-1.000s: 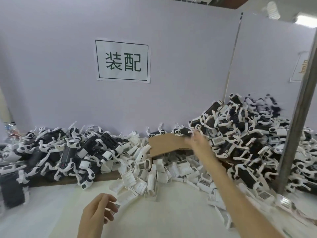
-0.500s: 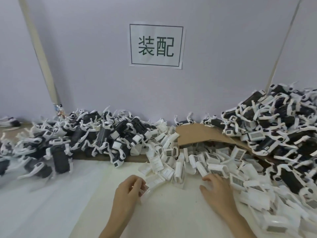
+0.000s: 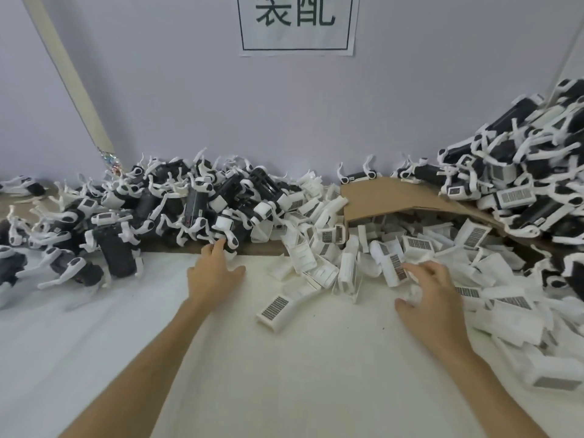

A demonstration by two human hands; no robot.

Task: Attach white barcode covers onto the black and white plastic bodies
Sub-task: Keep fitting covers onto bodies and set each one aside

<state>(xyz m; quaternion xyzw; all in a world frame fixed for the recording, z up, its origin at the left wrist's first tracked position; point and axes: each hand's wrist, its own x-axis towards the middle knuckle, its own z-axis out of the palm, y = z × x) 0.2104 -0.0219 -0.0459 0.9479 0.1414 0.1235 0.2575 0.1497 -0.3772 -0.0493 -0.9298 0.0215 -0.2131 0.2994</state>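
Observation:
A heap of black and white plastic bodies (image 3: pixel 177 203) lies along the wall at left, and a taller heap (image 3: pixel 521 172) rises at right. White barcode covers (image 3: pixel 410 248) spill from under a cardboard flap at centre right. One cover (image 3: pixel 279 306) lies alone on the white table, barcode up. My left hand (image 3: pixel 213 273) stretches forward, its fingertips touching a black and white body (image 3: pixel 226 230) at the heap's front edge. My right hand (image 3: pixel 433 295) hovers with spread fingers over the covers, its fingertips at one cover (image 3: pixel 393 267). Neither hand holds anything.
A bent cardboard sheet (image 3: pixel 388 200) bridges the cover pile. A paper sign (image 3: pixel 298 25) hangs on the grey wall. A slanted pale strip (image 3: pixel 68 74) leans at left. The white table surface (image 3: pixel 284 374) spreads between my forearms.
My left hand let go of the small piece it pinched and reached forward to the left heap. My right hand stayed over the covers. The camera tilted down and closer.

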